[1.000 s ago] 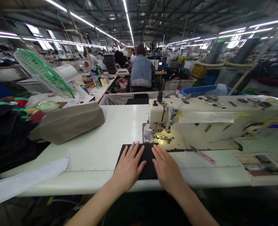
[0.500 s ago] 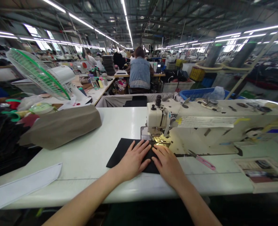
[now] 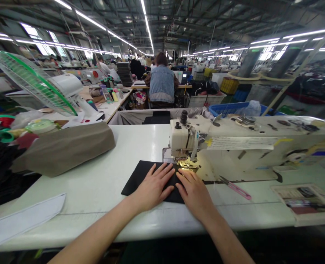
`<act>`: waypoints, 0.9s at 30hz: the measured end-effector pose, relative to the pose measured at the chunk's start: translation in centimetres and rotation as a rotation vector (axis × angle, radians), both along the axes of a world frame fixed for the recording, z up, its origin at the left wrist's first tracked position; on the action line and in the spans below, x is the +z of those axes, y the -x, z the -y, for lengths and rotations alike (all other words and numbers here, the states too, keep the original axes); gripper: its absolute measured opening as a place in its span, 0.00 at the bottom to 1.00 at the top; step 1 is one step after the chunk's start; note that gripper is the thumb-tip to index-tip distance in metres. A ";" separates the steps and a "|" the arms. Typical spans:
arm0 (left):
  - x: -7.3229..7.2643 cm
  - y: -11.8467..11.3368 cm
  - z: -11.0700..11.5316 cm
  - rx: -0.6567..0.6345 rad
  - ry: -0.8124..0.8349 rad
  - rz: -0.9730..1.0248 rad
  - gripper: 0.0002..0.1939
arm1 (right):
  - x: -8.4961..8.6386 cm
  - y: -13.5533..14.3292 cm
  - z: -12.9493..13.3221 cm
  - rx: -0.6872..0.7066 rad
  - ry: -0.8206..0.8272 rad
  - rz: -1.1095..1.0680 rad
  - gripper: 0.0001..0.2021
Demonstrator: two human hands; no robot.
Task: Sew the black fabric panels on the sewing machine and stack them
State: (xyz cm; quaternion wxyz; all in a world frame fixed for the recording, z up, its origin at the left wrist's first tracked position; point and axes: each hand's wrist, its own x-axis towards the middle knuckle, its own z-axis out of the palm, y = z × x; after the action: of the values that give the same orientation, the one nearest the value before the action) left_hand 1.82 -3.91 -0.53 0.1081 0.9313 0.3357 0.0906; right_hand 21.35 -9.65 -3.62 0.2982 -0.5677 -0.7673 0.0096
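A flat piece of black fabric [image 3: 136,178] lies on the white table of a sewing machine [image 3: 179,141], its far right edge by the machine's presser foot. My left hand [image 3: 154,185] rests on the fabric with fingers spread and palm down. Beside it my right hand [image 3: 192,189] lies flat on the fabric's right side, fingers stretched toward the needle area. The fingertips of both hands sit just in front of the foot. Part of the fabric is hidden under my hands.
Pink-handled thread snips [image 3: 236,189] lie right of my right hand, before a small tool tray [image 3: 305,205]. A folded brown cloth [image 3: 65,148], a white strip [image 3: 27,220] and a fan [image 3: 38,82] are at left. A person in a denim vest [image 3: 161,84] sits ahead.
The view has shifted slightly, so surroundings appear a little further left. Both hands keep nearly the same pose on the black fabric.
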 end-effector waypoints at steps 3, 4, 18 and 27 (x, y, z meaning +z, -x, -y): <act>0.0 0.0 -0.3 0.003 0.002 -0.018 0.29 | 0.1 0.1 -0.1 -0.012 0.015 0.016 0.17; 0.0 -0.1 -0.4 0.008 0.002 -0.026 0.29 | 0.1 0.1 -0.2 -0.016 0.019 0.021 0.17; 0.9 1.6 4.0 -0.237 0.045 0.056 0.26 | -0.1 -1.2 5.1 0.121 -0.024 0.018 0.16; 0.7 1.0 -0.3 -0.170 0.064 0.026 0.22 | 1.1 -1.3 0.6 0.081 0.008 0.018 0.13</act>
State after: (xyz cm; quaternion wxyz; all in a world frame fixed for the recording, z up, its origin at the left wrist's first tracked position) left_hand 0.86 -3.64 0.21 0.1494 0.9513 0.2567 0.0822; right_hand 22.61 -10.29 -2.53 0.2883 -0.5374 -0.7923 0.0196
